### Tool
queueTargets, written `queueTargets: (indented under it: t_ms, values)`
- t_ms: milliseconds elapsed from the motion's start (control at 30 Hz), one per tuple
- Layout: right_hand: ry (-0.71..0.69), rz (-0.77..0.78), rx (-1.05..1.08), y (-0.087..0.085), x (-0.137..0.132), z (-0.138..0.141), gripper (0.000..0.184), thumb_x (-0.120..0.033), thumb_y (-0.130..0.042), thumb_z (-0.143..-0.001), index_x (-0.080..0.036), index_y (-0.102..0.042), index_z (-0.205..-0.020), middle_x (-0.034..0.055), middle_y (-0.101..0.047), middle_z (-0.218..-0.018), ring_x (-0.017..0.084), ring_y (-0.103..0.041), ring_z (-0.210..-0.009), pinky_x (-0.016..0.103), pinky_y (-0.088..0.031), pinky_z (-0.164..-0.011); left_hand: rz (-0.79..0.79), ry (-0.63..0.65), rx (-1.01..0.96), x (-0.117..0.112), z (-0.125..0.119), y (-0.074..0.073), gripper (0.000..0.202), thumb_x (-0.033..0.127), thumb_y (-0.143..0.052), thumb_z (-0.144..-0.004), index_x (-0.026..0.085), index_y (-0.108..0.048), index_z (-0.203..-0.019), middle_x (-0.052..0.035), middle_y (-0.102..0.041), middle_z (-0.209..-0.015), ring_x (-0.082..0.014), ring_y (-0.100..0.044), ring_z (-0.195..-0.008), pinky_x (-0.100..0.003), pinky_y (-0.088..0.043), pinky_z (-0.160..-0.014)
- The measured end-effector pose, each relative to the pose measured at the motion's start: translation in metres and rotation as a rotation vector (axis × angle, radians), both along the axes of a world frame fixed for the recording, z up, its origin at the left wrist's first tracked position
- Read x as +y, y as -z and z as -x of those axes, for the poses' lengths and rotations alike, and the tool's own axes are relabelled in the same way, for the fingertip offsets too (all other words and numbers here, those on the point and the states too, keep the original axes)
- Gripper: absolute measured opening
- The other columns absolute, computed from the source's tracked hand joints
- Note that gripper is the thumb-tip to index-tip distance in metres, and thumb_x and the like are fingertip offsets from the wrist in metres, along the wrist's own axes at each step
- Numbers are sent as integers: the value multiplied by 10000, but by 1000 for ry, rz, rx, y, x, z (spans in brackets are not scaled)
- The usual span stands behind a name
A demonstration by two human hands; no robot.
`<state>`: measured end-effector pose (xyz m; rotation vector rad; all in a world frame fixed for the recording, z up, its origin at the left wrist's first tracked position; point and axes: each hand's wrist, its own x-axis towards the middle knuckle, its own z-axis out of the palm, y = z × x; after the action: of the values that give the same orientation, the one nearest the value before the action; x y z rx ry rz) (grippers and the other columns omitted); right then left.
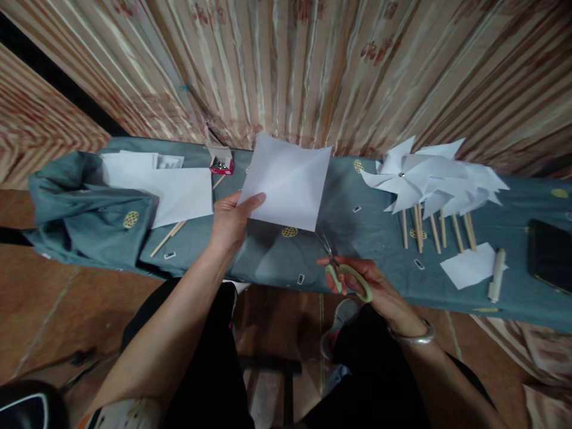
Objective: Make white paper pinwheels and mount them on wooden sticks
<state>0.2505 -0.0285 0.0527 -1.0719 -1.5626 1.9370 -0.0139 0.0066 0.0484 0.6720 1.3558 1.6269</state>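
- Behind everything hangs a pleated curtain (286,71); before it stands a narrow desk (263,256) under a patterned blue-green cloth.
- Far left on the desk: a pile of paper (183,190), with sticks (168,238) poking out below it.
- Next, just beyond the paper, an open box (227,170) of small metal pieces.
- The left hand (232,220) has a closed grip on a white sheet (290,185), thumb on top, raised over the middle of the desk. Faint diagonal creases seem to cross it, and its outline looks whole.
- The right hand's (375,283) grip is closed round the loops of the scissors (334,262). The blades are slightly parted, tips by the sheet's near right corner; contact is unclear.
- The step in hand seems to be lining up a cut; that calls for a steady sheet and blades set along the crease.
- Right: overlapping pinwheels (402,190) on sticks, then a scrap (467,265), a pen (496,277) and a phone (552,256).
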Motion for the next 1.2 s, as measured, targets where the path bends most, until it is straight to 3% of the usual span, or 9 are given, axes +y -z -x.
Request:
queueTargets:
  t_ms: [400,600,1200]
  values:
    - [-5,35,59,8,0,2,519,-566,-681,-793,-169,-699,-1127,10,-590,-684,112,-466,-561,267,-360,-502,-15,27,9,-2,-6,7,162,220,-801,-619,170,-760,-767,-26,-739,-781,-187,-671,-732,-310,-544,-695]
    - [-8,18,68,10,1,0,541,-587,-687,-786,-160,-700,-1118,10,-593,-673,105,-474,-555,255,-371,-505,-7,25,29,-2,-8,8,164,264,-822,-601,179,-758,-726,-18,-745,-758,-173,-663,-675,-303,-553,-661]
    - [25,33,75,10,0,0,483,-548,-702,-792,-186,-717,-1111,6,-606,-679,104,-504,-578,254,-385,-536,1,25,14,-1,-10,11,135,218,-803,-630,176,-762,-752,-28,-738,-789,-192,-677,-745,-306,-554,-684]
